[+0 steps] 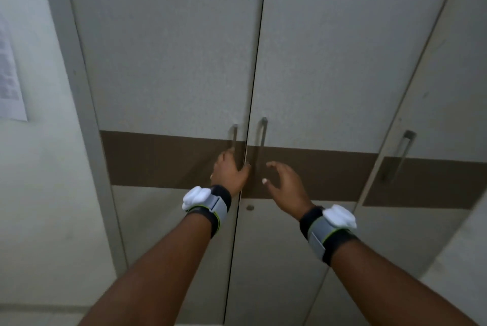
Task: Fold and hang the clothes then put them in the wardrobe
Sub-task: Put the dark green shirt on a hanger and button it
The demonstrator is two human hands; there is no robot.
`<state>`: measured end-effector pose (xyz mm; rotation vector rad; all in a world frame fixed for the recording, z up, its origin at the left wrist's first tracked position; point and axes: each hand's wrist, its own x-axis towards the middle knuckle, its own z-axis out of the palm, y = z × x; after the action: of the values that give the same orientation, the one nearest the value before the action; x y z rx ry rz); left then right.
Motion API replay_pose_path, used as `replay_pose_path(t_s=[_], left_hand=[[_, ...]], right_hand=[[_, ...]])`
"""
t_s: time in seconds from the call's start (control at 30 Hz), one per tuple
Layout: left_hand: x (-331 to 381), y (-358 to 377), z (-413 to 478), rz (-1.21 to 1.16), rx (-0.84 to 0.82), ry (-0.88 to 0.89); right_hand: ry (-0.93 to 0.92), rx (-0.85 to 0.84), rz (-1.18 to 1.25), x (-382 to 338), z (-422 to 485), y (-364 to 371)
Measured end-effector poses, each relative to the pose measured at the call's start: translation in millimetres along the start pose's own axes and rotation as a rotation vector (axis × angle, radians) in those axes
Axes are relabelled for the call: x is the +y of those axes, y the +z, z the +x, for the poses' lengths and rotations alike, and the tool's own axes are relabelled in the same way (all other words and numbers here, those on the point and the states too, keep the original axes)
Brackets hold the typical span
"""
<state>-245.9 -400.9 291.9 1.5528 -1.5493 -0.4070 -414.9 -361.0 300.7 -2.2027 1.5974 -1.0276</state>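
Grey wardrobe [171, 62] doors are filling most of the frame, with a brown band [158, 156] running across the middle and a pale wall [39, 180] carrying a sheet of paper [10, 83] at the left edge. Both centre doors are sitting closed, with only a thin dark seam showing between them. No clothes or hangers are showing anywhere, so how much folding and hanging is done cannot be told. Judging by the reach, the person is dealing with the doors, either opening them to load garments or having just shut them.

Just left of centre, the left hand [230, 171] is gripping the lower part of the left handle [234, 135], its fingers [227, 159] curling round the bar. The right hand [286, 183] is hovering just beside the right handle [263, 130], its fingers [275, 166] spread and gently curved with the thumb apart. It is holding nothing and appears not to be touching the bar. Both wrists are wearing wrist bands [208, 204]
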Motion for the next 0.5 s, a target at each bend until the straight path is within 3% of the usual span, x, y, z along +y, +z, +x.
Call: replay_pose_path(t_s=[0.23, 0.5], left_hand=[[4.7, -4.8, 69.8, 0.022, -0.058, -0.074], [-0.5, 20.0, 86.4, -0.263, -0.102, -0.181]], right_hand=[[0.253, 0.059, 0.319, -13.5, 102.6, 14.6], [0.225, 0.254, 0.444, 4.3, 125.5, 42.4]])
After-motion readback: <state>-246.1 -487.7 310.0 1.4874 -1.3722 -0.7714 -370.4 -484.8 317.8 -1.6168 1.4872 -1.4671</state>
